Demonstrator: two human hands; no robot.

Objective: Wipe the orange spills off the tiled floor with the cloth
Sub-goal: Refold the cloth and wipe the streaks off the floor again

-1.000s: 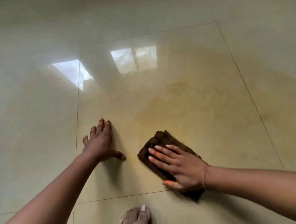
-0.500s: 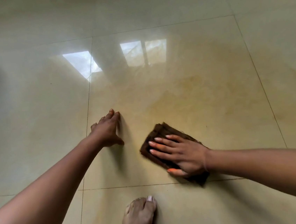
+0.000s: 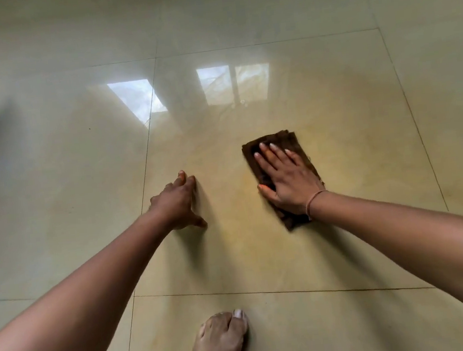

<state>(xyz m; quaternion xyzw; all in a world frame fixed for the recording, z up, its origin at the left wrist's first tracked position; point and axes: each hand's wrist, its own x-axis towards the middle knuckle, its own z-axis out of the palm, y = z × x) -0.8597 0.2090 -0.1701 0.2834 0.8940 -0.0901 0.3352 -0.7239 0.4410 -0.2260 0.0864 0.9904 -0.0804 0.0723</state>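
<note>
Brown folded cloth (image 3: 278,167) sits flat on the big centre tile of the tiled floor (image 3: 346,249), pinned under the right hand (image 3: 289,180). Fingers lie extended and slightly spread across the cloth's top, palm down — pressing, not pinching. Cloth corners show ahead of the fingertips and behind the wrist.

Left hand (image 3: 177,201) is planted on the same tile, near its left grout line and well apart from the cloth. It carries nothing; fingers are close together pointing forward, thumb splayed out to the side. Looks like a brace for body weight, as far as I can judge.

Progress, my read: mid-job. Orange spills (image 3: 253,178) show as a thin hazy film smeared over much of the centre tile, strongest just left of the cloth and fading toward the far right corner and onto the next tile to the right. I see no thick puddle or drops, so the bulk seems spread or lifted, but the tint is plainly not gone. Left to do: more passes over the whole stained patch, probably including the right-hand tile.

Surroundings: a bare foot (image 3: 219,345) on the near tile with a bit of blue denim beside it, and a dark object with something yellow at the far left edge — too blurred to identify. Window glare on the glossy tiles hides any staining there. Nothing blocks the wiping path.
</note>
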